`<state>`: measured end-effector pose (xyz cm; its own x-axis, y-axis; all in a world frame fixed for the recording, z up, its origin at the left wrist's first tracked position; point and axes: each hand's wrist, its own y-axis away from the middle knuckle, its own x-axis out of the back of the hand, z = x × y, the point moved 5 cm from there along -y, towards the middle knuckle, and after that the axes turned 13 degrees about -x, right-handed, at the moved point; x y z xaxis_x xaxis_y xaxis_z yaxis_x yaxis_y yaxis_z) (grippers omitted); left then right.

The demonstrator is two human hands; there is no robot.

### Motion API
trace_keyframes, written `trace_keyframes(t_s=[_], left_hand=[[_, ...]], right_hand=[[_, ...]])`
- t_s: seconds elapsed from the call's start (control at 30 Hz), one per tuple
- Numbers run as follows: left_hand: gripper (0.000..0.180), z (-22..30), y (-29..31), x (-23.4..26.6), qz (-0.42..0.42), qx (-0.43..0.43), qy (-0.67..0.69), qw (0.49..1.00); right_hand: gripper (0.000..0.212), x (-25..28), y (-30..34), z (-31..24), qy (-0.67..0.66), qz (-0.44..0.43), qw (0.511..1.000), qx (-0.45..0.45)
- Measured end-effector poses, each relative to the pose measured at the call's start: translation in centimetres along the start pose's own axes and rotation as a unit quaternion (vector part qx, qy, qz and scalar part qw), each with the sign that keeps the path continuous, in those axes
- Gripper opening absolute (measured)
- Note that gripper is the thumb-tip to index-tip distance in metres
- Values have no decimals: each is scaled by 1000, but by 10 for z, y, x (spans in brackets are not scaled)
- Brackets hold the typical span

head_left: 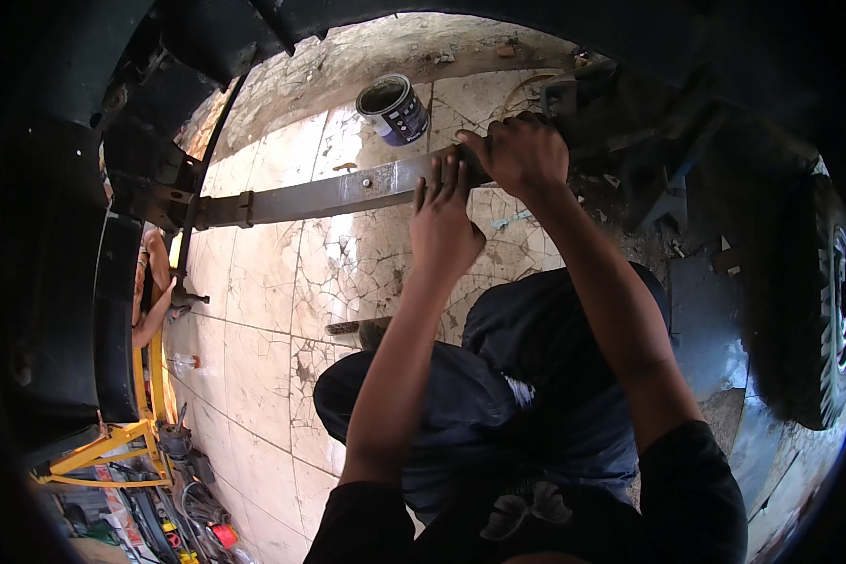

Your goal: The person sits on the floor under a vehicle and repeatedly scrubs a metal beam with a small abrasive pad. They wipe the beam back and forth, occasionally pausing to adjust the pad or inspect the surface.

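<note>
Left hand (445, 224) on metal bar (315, 200), right hand (526, 155) over it, can (402, 120) beyond

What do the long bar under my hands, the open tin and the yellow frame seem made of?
Long bar: probably steel, dull grey, from its metallic sheen. Open tin: likely thin metal with a dark printed label, judging by its pale rim. Yellow frame: seemingly painted metal, given its slim, evenly coloured bars.
</note>
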<state>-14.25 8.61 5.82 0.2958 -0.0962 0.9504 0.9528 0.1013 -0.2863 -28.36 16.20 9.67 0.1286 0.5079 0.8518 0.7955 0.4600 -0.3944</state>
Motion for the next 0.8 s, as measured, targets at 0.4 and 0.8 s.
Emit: trace_keyframes(t_s=[0.4,0.8], left_hand=[[90,0,-1,-5,45,2,50,998],[92,6,-20,-8,54,-15,92,994]], right_hand=[[70,2,-1,0,-9,16,1000,-1],[63,1,-3,0,-15,24,1000,7]])
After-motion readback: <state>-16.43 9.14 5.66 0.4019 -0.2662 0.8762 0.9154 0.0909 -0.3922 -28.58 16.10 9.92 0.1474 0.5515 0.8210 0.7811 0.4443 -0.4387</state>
